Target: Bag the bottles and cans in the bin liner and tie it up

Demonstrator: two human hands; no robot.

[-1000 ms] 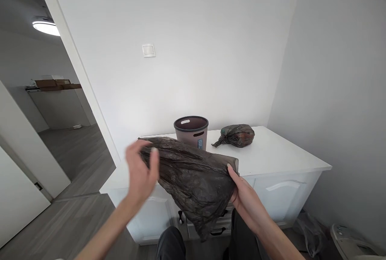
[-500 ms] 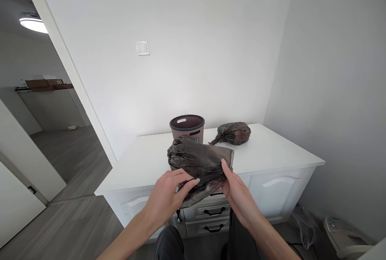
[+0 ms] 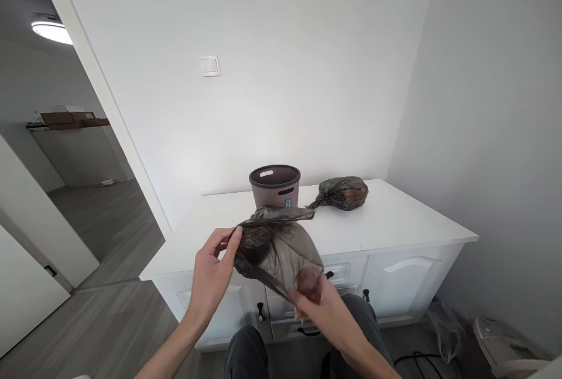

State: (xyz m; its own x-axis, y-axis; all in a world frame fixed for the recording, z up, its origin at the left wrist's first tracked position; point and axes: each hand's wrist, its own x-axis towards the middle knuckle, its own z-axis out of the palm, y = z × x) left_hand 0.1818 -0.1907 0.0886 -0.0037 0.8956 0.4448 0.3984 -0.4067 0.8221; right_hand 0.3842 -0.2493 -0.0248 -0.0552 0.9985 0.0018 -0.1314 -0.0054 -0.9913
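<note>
Holding a dark plastic bag (image 3: 292, 247) out over the near edge of a white cabinet (image 3: 408, 221), spread loosely between both hands. Pinching its gathered left side between thumb and fingers with the left hand (image 3: 213, 267). Grasping its lower right edge with the right hand (image 3: 327, 311), with some fingers visible through the thin film; cannot tell whether inside the bag or only behind it.

Looking past the held plastic, finding a mauve-brown bin (image 3: 263, 196) upright near the far wall, with a dark rim and slotted handholds, hidden along its lower front by the bag. To the right of the bin, seeing a tied bag (image 3: 345, 193) lying with its twisted neck pointing left, close to the upper right corner of the held one; cannot tell whether touching. Higher up, to the left, a light switch (image 3: 211, 66) on the wall. Blocking part of the drawers below with film and right hand. On the floor at right, a clear bag (image 3: 448, 332), a black cable (image 3: 417, 357) and a pale appliance (image 3: 500, 338). Through the doorway at far left, making out a lit ceiling lamp (image 3: 51, 32) and brown boxes (image 3: 59, 120).
</note>
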